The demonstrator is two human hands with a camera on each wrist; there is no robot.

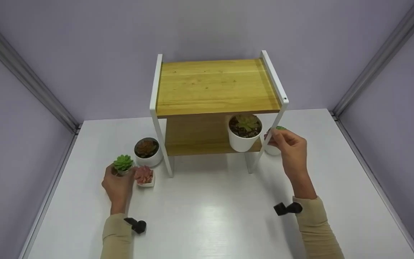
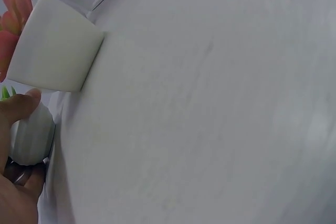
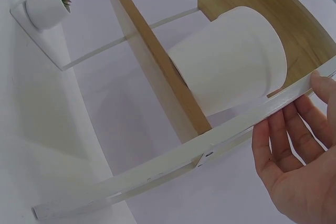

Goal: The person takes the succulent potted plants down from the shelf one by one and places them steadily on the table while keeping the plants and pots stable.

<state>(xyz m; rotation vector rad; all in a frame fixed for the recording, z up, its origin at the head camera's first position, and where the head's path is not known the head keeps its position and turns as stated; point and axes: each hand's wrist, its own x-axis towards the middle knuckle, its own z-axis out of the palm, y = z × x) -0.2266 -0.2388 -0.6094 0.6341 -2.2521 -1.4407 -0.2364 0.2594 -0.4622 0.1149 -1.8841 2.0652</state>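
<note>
My left hand holds a small potted green succulent at the left of the table. In the left wrist view, the thumb and fingers lie on opposite sides of its white ribbed pot, which appears to stand on the tabletop. A pink succulent in a square white pot is close beside it. My right hand pinches the front right leg of a two-tier shelf, its fingers against the white frame. On the lower tier, near that leg, stands a white pot with a larger succulent.
A round white pot with a brownish succulent stands by the shelf's left leg. Another white potted plant is partly hidden behind the right leg and hand. Pale walls enclose the white table behind and at both sides.
</note>
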